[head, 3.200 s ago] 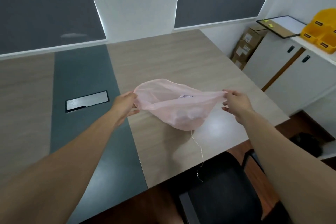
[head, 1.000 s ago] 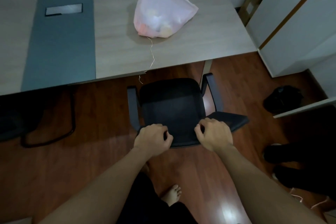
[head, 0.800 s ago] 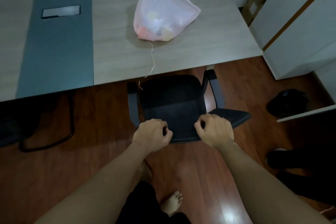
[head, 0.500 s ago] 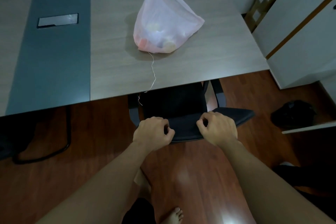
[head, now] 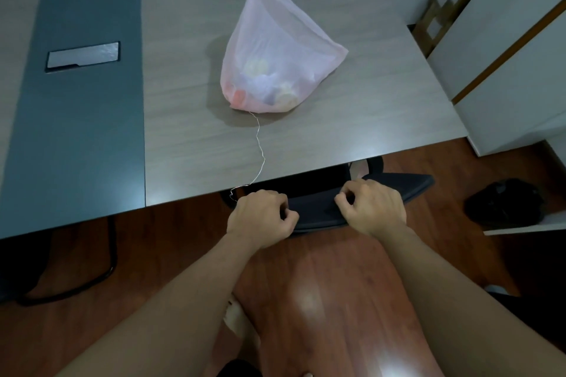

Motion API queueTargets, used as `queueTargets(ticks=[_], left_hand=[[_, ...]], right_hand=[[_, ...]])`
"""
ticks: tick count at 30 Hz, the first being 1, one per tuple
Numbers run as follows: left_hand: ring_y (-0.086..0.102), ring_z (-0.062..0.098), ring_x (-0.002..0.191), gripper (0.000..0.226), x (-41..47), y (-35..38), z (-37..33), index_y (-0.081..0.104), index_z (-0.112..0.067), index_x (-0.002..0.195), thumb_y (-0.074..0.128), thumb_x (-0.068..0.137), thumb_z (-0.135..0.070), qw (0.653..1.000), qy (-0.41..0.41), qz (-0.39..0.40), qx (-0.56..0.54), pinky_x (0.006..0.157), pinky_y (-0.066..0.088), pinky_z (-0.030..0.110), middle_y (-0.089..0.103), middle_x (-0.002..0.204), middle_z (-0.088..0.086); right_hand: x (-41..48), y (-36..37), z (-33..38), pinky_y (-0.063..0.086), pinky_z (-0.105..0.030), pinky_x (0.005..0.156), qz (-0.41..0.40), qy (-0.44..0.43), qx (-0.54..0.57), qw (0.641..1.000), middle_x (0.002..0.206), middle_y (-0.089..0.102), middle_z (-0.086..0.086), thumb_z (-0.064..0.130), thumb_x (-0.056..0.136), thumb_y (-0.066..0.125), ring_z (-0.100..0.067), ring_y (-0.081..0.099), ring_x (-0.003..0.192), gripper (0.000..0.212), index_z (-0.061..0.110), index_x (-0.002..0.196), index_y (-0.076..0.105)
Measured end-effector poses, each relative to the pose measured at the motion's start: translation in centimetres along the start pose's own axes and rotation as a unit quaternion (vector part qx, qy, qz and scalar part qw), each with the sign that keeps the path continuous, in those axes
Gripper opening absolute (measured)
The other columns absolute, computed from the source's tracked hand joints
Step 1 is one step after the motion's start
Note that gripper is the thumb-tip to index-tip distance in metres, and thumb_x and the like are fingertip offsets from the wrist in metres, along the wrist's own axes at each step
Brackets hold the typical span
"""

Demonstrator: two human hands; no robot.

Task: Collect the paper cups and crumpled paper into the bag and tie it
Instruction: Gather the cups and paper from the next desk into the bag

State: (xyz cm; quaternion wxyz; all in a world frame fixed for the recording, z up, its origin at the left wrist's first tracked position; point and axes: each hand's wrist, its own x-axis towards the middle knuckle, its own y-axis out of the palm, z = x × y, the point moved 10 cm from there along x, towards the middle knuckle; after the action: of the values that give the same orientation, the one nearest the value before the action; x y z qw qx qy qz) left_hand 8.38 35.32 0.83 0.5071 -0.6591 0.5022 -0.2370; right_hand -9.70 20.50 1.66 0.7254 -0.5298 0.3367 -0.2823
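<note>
Now both hands are off the bag. Table (head: pixel 306 147): wood-grain top with a grey strip at left, and no task item lies loose on the part in view. Chair (head: pixel 318 211): black, further under the table's near edge than a second ago; the seat is hidden, and only the back's top rail and the right armrest show. Bag (head: pixel 275 49): thin pink film, no longer stretched between the hands as in the earlier view. It stands alone on the table, well in from the near and right edges, its top drawn up to a narrow twisted peak. Whether a knot holds that peak is too small to tell. Cups and paper (head: pixel 263 86): pale and orange shapes heaped at the bottom, seen through the film. Left hand (head: pixel 260 219) and right hand (head: pixel 373 208): fingers curled over the chair's top rail, gripping it, set apart. Thread (head: pixel 260 150): it runs from the bag's base across the table and over the near edge, and its loose end hangs just beside the left hand. Reading: collecting looks done and closing probably done; this is tidying. Room: bare floor lies behind the chair, with the white cabinet (head: pixel 505 55) well apart at right. If the thread snags on the chair, it could drag the bag toward the edge.
</note>
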Motion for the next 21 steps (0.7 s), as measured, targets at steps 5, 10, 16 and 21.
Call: queueTargets(ticks=[5,10,16,21], left_hand=[[0.061,0.017,0.073,0.031,1.2,-0.2,-0.3,0.062,-0.025,0.076,0.05,0.084,-0.052,1.0,0.005,0.01,-0.01,0.065,0.051,0.032,0.061,0.077,-0.008],[0.061,0.019,0.071,0.03,1.2,-0.2,-0.5,0.062,-0.024,0.078,0.051,0.086,-0.05,1.0,0.008,0.015,-0.013,0.064,0.049,0.033,0.06,0.079,-0.006],[0.062,0.022,0.077,0.028,1.0,-0.4,-0.4,0.061,-0.024,0.08,0.05,0.085,-0.049,0.999,0.002,0.044,-0.032,0.069,0.049,0.034,0.061,0.085,-0.006],[0.067,0.014,0.091,0.023,1.6,0.1,0.8,0.075,-0.034,0.094,0.055,0.09,-0.047,0.981,-0.039,0.106,-0.159,0.083,0.056,0.034,0.071,0.097,-0.015]], right_hand=[[1.5,-0.3,-0.1,0.053,-0.036,0.071,0.004,-0.002,0.005,1.0,0.089,0.066,0.013,0.049,0.101,0.051,-0.016,0.062,0.083,0.029,0.034,0.095,0.075],[1.4,-0.3,-0.4,0.054,-0.037,0.069,-0.001,0.003,-0.008,1.0,0.088,0.066,0.014,0.05,0.099,0.049,-0.013,0.06,0.082,0.029,0.036,0.094,0.073],[1.5,0.3,-0.2,0.048,-0.038,0.079,0.075,0.051,-0.011,0.996,0.104,0.071,0.014,0.053,0.099,0.048,-0.018,0.066,0.096,0.029,0.037,0.101,0.072],[0.9,-1.4,0.4,0.063,-0.044,0.079,0.084,0.135,0.114,0.981,0.094,0.076,0.003,0.055,0.102,0.055,-0.022,0.072,0.085,0.03,0.031,0.101,0.073]])
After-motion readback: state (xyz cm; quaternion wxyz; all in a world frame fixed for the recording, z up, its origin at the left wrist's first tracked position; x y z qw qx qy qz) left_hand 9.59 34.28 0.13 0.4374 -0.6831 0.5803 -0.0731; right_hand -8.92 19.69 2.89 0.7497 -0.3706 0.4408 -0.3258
